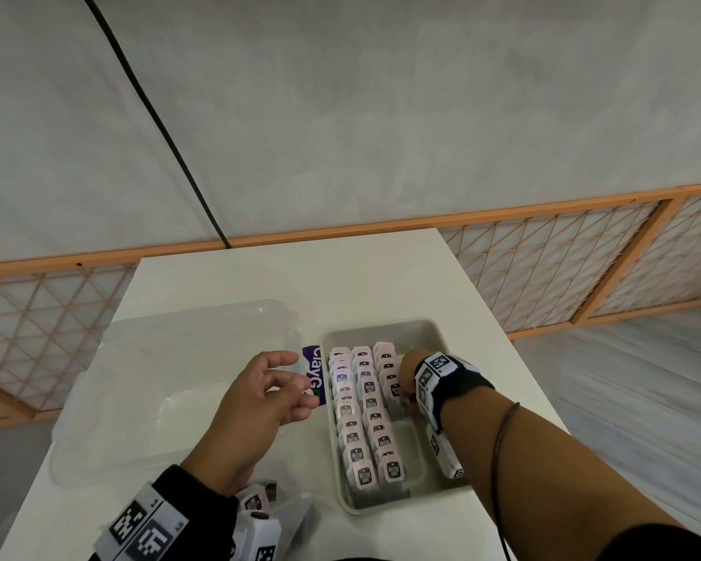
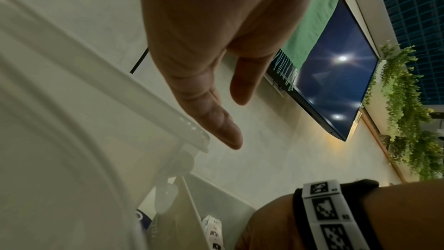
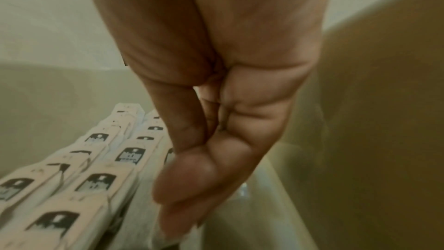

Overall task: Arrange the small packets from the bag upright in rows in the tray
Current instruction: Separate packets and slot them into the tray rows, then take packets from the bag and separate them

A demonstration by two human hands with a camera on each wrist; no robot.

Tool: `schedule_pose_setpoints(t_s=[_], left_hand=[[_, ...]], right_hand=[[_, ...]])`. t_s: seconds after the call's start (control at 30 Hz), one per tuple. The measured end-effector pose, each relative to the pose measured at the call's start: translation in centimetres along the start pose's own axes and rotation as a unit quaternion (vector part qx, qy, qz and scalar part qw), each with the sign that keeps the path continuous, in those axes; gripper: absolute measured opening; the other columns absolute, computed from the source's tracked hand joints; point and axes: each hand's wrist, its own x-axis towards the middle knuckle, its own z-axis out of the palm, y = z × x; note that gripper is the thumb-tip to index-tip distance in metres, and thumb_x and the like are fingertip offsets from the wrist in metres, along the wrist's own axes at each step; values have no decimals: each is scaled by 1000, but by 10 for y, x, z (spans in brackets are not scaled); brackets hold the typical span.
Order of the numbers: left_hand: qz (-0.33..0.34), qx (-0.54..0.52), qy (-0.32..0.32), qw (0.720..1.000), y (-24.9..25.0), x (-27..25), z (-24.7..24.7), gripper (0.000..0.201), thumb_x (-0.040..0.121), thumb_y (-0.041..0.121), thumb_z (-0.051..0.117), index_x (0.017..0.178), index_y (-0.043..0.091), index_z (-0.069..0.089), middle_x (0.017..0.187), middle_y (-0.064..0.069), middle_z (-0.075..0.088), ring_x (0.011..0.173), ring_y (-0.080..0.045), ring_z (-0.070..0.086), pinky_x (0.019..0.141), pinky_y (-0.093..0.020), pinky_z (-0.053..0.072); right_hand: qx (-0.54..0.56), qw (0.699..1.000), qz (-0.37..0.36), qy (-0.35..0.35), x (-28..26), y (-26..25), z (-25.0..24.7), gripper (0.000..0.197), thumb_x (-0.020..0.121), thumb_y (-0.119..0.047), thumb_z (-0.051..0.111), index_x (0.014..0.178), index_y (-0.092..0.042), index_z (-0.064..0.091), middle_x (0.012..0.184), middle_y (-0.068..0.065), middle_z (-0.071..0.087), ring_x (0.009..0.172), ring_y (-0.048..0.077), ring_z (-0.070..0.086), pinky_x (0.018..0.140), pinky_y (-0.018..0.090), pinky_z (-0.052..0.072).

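A beige tray (image 1: 438,330) holds small pink-white packets (image 1: 359,451) standing upright in rows. Two long rows fill its left side and a shorter third row sits at the far right. My right hand (image 1: 408,370) reaches down into the tray at that third row. In the right wrist view its fingers (image 3: 192,178) are straight and together, pressing against the side of the packets (image 3: 96,182). My left hand (image 1: 284,386) hovers left of the tray with relaxed, spread fingers and holds nothing. A clear bag (image 1: 288,516) with more packets (image 1: 256,500) lies by my left wrist.
A large clear plastic container (image 1: 171,382) lies on the white table left of the tray. A purple labelled pack (image 1: 314,374) sits between it and the tray. The tray's right part (image 1: 415,451) has bare floor. The table's right edge (image 1: 514,358) runs close by.
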Motion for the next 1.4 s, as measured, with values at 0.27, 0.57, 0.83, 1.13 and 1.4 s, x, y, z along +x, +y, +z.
schedule_pose_setpoints(t_s=[0.27, 0.57, 0.83, 1.13, 1.4], left_hand=[[-9, 1, 8, 1000, 1, -1, 0, 21, 91, 7, 57, 109, 18, 56, 97, -16, 67, 83, -26, 72, 78, -37, 55], [29, 51, 28, 998, 19, -20, -25, 14, 92, 6, 55, 100, 13, 64, 95, -13, 68, 74, -24, 69, 73, -35, 54], [28, 312, 39, 949, 12, -58, -93, 15, 88, 21, 60, 76, 24, 70, 72, 5, 68, 69, -9, 61, 64, -23, 44], [-33, 600, 89, 795, -44, -96, -115, 11, 81, 40, 63, 84, 35, 72, 92, -4, 47, 95, -29, 44, 80, -38, 40], [15, 454, 46, 890, -69, -106, -111, 67, 80, 6, 62, 142, 13, 38, 146, -2, 38, 133, -14, 38, 101, -7, 17]], right_hand=[[-53, 998, -20, -41, 10, -7, 0, 60, 87, -25, 66, 141, -12, 43, 150, 0, 35, 137, 23, 36, 111, 32, 32], [-44, 997, -26, 54, -4, -16, -11, 45, 95, -19, 52, 137, -7, 44, 145, 9, 42, 132, 25, 42, 104, 34, 37], [153, 941, -259, 153, -66, -97, -49, 12, 87, -16, 56, 90, -12, 66, 81, -8, 66, 72, 11, 67, 70, 28, 54], [-211, 903, -365, 82, -72, -198, 13, 32, 99, -16, 38, 120, -7, 60, 113, 11, 64, 90, 28, 56, 74, 29, 42], [-121, 933, -324, 101, -55, -231, 41, 34, 95, -19, 51, 123, -1, 54, 118, 18, 59, 105, 32, 57, 83, 34, 43]])
